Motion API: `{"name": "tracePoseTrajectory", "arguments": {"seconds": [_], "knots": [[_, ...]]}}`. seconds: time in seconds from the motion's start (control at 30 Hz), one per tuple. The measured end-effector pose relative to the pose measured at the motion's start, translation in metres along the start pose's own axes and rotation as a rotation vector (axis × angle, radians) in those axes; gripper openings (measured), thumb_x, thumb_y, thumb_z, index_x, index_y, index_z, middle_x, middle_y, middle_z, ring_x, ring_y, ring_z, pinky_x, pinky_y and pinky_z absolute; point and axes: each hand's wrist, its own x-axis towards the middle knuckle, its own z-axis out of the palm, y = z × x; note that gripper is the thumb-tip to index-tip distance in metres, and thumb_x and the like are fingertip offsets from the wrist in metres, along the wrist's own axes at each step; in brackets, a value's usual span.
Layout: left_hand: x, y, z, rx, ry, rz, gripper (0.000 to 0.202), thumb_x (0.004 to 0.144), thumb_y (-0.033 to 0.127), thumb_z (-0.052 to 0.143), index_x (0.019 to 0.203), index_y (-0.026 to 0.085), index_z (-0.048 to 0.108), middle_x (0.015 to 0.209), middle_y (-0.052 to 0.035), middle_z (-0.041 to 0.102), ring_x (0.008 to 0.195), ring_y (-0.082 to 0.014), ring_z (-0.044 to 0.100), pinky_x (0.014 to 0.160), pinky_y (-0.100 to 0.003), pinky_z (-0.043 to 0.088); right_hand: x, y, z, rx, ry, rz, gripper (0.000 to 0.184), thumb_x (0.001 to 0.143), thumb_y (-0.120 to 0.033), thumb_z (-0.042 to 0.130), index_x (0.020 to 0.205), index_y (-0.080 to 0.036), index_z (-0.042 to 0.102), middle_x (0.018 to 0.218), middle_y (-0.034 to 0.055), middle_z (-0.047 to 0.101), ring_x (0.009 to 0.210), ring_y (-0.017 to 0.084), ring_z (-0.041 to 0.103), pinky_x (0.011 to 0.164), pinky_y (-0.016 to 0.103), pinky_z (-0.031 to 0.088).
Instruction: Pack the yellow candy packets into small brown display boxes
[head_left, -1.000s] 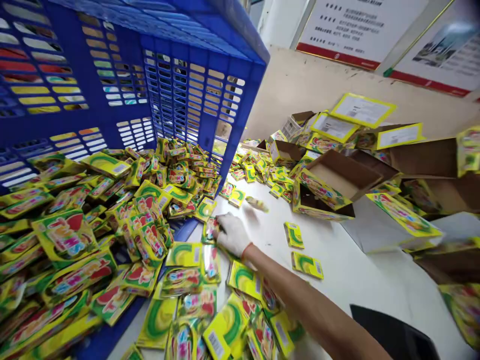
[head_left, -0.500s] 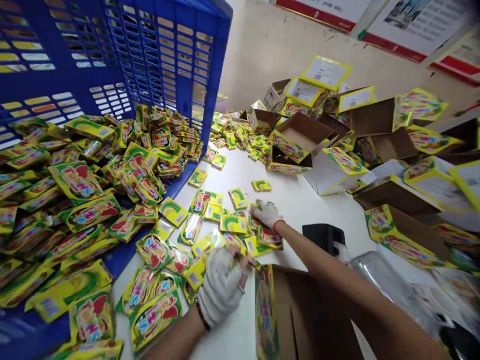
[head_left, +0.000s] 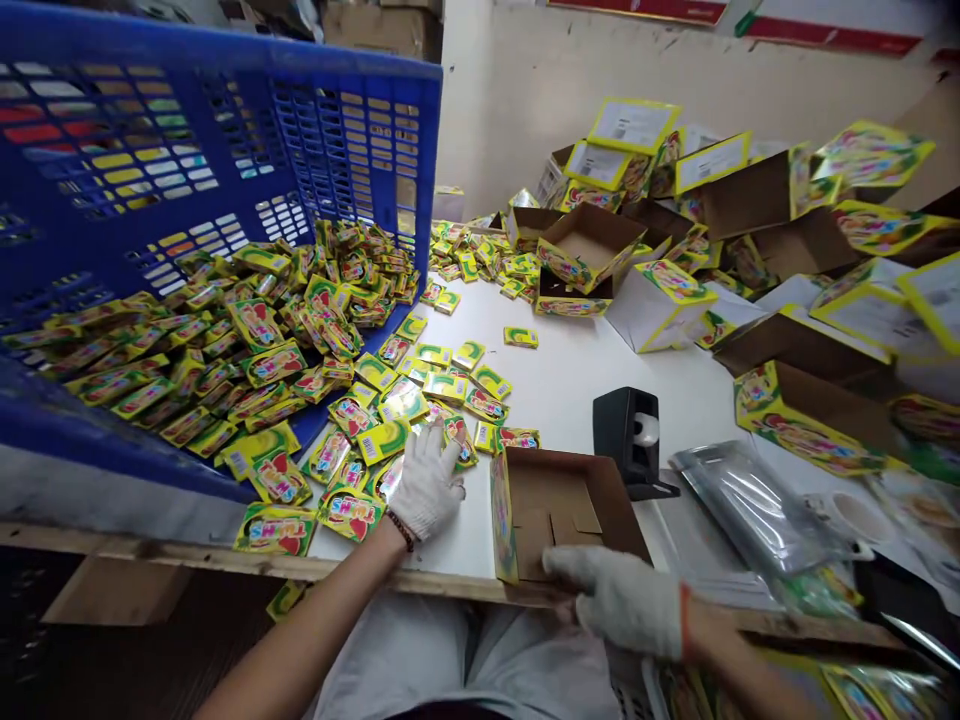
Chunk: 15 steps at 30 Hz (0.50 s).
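Observation:
My left hand (head_left: 430, 482), in a white glove with bare fingertips, lies palm down with its fingers stretched over small yellow-green packs (head_left: 386, 440) spread on the table. Whether any pack is under its fingers is hidden. To its right stands a cardboard box (head_left: 559, 500), brown inside with a printed yellow-green side, its open top towards me and no packs visible inside. At the box's near edge is my gloved right hand (head_left: 622, 597), slightly blurred. Its thumb reaches over the edge, and the other fingers curl below, closed on the box.
A blue plastic crate (head_left: 225, 75) heaped with packs lies tipped on the left. A black tape dispenser (head_left: 626, 440) stands right of the box. Clear plastic packaging (head_left: 750, 500) lies beyond it. Several open boxes (head_left: 592, 240) are piled at the back right. The table edge (head_left: 465, 585) is close.
My right hand has left the packs and come back to the box's near edge. My left hand has spread its fingers over the packs. The view has shifted, showing the table's front edge.

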Motion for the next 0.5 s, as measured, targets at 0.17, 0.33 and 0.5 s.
{"name": "tracePoseTrajectory", "arguments": {"seconds": [0.17,0.33,0.5], "knots": [[0.041,0.012,-0.016,0.078,-0.186,0.020,0.076,0.074,0.044,0.075,0.140,0.016,0.051,0.133,-0.0200,0.056,0.127,-0.0386,0.048,0.112,-0.057,0.029,-0.004,-0.015,0.037,-0.151,0.091,0.210,0.022,0.084,-0.021,0.051,0.095,-0.023,0.069,0.098,0.0080,0.073,0.089,0.026,0.069,0.075,0.034,0.047],[-0.006,0.012,-0.026,-0.085,0.057,0.088,0.090,0.072,0.046,0.073,0.147,0.013,0.038,0.131,-0.0189,0.054,0.124,-0.0354,0.051,0.106,-0.048,0.040,-0.012,-0.033,0.031,0.244,0.559,-0.081,0.036,0.089,-0.040,0.051,0.116,-0.019,0.063,0.113,0.0130,0.070,0.103,0.026,0.066,0.089,0.036,0.050],[-0.105,0.005,-0.032,-0.286,0.311,0.409,0.096,0.083,0.053,0.063,0.158,0.022,0.011,0.145,-0.0191,0.045,0.134,-0.0343,0.046,0.109,-0.050,0.040,0.010,-0.076,0.059,0.508,0.508,-0.186,0.047,0.092,-0.037,0.044,0.135,-0.018,0.048,0.119,0.0116,0.069,0.103,0.023,0.068,0.085,0.033,0.052]]}}
